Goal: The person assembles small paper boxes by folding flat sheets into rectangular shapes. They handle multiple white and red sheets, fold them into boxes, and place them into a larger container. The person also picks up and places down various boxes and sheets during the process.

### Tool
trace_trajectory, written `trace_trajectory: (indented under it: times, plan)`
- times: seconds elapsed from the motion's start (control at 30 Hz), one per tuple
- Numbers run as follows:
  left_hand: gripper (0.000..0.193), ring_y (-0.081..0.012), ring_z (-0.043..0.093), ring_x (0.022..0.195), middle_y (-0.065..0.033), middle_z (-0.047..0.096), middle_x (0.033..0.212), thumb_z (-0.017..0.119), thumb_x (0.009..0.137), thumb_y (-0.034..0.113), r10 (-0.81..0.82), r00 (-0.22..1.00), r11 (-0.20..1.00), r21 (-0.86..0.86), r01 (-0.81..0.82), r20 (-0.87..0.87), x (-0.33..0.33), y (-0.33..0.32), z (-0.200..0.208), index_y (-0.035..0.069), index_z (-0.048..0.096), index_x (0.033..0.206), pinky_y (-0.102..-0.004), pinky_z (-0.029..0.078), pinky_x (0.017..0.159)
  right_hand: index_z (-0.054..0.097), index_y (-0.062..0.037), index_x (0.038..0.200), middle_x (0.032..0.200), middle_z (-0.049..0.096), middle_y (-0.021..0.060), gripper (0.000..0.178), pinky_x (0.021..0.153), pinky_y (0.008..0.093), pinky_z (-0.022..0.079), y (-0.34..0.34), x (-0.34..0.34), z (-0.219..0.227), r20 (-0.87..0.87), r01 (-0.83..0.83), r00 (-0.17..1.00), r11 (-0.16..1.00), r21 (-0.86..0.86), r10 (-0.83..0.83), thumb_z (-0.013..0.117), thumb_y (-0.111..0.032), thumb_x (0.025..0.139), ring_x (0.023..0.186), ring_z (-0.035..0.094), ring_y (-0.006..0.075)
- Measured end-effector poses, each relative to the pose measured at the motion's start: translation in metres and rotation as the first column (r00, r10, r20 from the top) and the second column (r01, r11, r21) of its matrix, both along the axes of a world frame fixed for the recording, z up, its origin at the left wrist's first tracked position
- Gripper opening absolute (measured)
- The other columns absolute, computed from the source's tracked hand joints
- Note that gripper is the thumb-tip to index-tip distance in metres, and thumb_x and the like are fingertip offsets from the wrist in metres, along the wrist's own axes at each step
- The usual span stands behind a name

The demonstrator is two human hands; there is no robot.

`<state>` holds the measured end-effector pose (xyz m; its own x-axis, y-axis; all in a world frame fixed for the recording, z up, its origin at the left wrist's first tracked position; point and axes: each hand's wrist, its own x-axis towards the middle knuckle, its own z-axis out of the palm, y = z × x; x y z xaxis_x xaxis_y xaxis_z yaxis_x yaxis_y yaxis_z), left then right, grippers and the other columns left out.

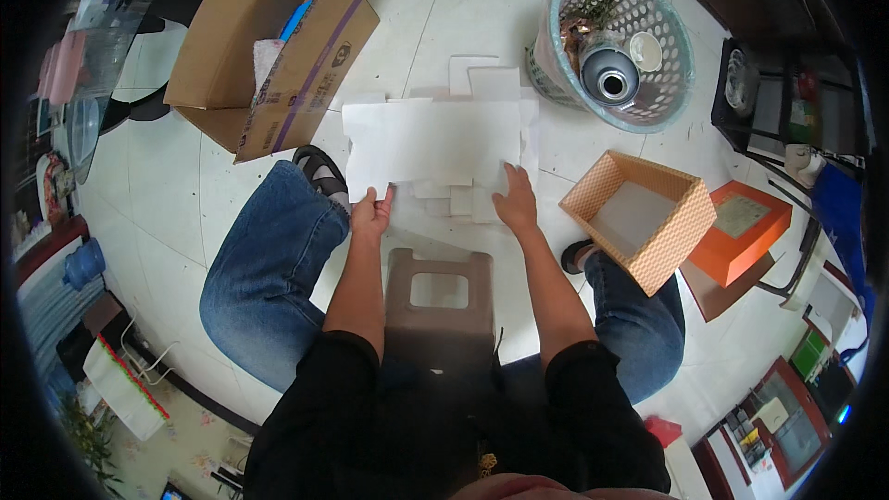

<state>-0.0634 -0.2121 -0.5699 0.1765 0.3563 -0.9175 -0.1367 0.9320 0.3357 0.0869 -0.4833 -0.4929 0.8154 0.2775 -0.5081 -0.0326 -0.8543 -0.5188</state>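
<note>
A flattened sheet of white cardboard [435,143] with cut flaps lies in front of me, above the tiled floor. My left hand [369,213] pinches its near left edge, thumb and fingers closed around the border. At the right edge, my right hand [517,201] rests with fingers stretched and the thumb apart, the fingertips touching the cardboard. Smaller white flaps [460,201] stick out along the near side. Whether the sheet lies flat on the floor or is slightly raised, I cannot tell.
A brown cardboard box [306,65] stands open at far left. Far right is a perforated plastic basket [679,83] holding a can and stems. Near my right knee are a patterned open box [690,213] and an orange box [755,231]. A beige stool [440,315] sits between my legs.
</note>
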Motion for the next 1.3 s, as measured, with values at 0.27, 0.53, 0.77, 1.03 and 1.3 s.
trace_trajectory:
  times: [0.27,0.53,0.77,1.03,1.3]
  plan:
    - [0.034,-0.0271,0.058,0.086,-0.0117,0.059,0.096,0.066,0.085,0.03,-0.067,0.988,0.987,-0.155,0.046,-0.136,-0.006,0.025,-0.015,0.006,0.053,0.106,-0.0481,0.052,0.08,0.039,-0.0054,0.134,0.136,0.04,0.0226,0.063,0.106,0.0382,0.032,0.006,0.001,-0.003,-0.085,0.006,0.996,0.996,0.09,0.002,0.06,-0.022,0.077,0.127,0.038,0.0347]
    - [0.045,-0.0256,0.054,0.088,-0.0113,0.051,0.096,0.066,0.084,0.033,-0.278,0.936,0.945,-0.236,0.226,-0.216,0.031,-0.034,0.031,0.005,0.044,0.11,-0.0425,0.053,0.078,0.057,-0.008,0.117,0.112,0.06,0.0147,0.042,0.089,0.0373,0.045,-0.045,0.06,0.139,-0.131,-0.143,0.975,0.958,0.247,0.179,0.059,-0.027,0.079,0.104,0.057,0.0295]
    - [0.021,-0.0231,0.06,0.082,-0.0109,0.06,0.097,0.05,0.093,0.021,-0.576,0.817,0.814,-0.073,0.576,0.029,0.042,-0.073,0.088,0.006,0.049,0.108,-0.0372,0.054,0.077,0.061,-0.006,0.111,0.1,0.065,0.0079,0.029,0.081,0.0291,0.049,-0.197,0.092,0.271,-0.011,0.222,0.967,0.821,0.526,-0.254,0.061,-0.015,0.084,0.091,0.062,0.0186]
    - [0.017,-0.0238,0.059,0.075,-0.0077,0.06,0.09,0.051,0.09,0.02,-0.775,0.624,0.631,-0.076,0.772,-0.099,-0.008,-0.061,0.088,0.007,0.051,0.101,-0.0337,0.052,0.062,0.045,0.0043,0.126,0.118,0.055,0.019,0.069,0.093,0.035,0.043,-0.416,0.034,0.214,0.449,0.87,0.163,0.343,0.355,-0.879,0.075,-0.027,0.072,0.111,0.053,0.0279]
    - [0.018,-0.0249,0.058,0.076,-0.0076,0.06,0.093,0.051,0.09,0.019,-0.829,0.512,0.526,-0.003,0.851,-0.225,-0.003,-0.068,0.118,0.01,0.049,0.105,-0.0352,0.051,0.06,0.05,0.0061,0.112,0.104,0.061,0.0156,0.061,0.082,0.0314,0.047,-0.465,0.053,0.138,-0.059,0.603,0.078,0.0,0.798,-0.995,0.082,-0.02,0.066,0.094,0.06,0.0224]
